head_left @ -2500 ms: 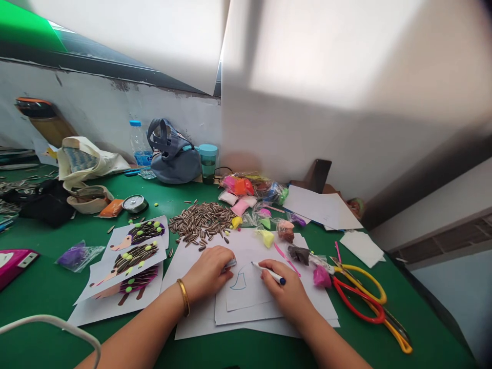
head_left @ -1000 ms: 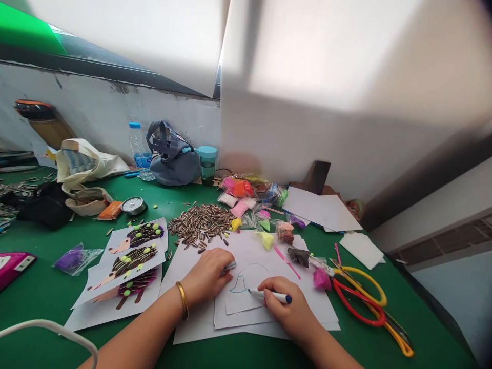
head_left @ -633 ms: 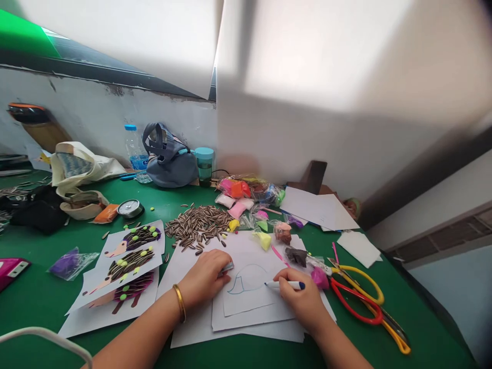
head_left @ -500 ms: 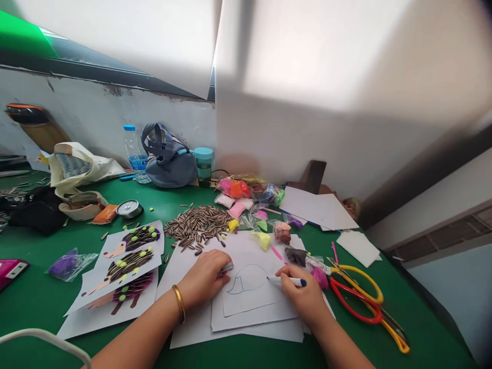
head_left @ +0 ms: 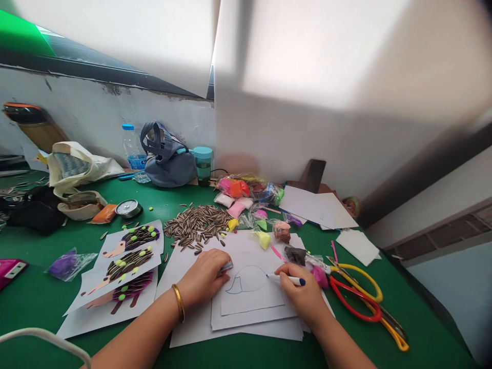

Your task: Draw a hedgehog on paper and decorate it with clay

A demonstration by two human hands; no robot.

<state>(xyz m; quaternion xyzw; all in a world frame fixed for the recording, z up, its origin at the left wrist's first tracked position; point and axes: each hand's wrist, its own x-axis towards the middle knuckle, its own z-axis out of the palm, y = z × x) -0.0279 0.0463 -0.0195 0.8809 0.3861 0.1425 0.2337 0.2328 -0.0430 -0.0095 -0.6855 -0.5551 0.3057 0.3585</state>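
Observation:
A small white sheet (head_left: 253, 302) lies on larger sheets, with a thin rounded outline and a pointed shape at its left drawn on it. My right hand (head_left: 300, 289) grips a white marker (head_left: 288, 279) with a dark blue end, its tip at the outline's right side. My left hand (head_left: 207, 274), with a gold bangle at the wrist, rests at the sheet's left edge, fingers closed on a small greyish object (head_left: 226, 266) that I cannot make out clearly. Behind the sheets sits a pile of striped seeds (head_left: 200, 223).
Red and yellow scissors (head_left: 357, 297) lie at the right. Packets of coloured clay (head_left: 238, 189) stand behind the papers. Hedgehog pictures (head_left: 130, 261) lie at the left, near a round tin (head_left: 128, 208). A blue bag (head_left: 169, 164) and a cup (head_left: 203, 166) are by the wall.
The small sheet has shifted slightly left. Both hands keep nearly the same place, and the marker tip stays at the outline's right side.

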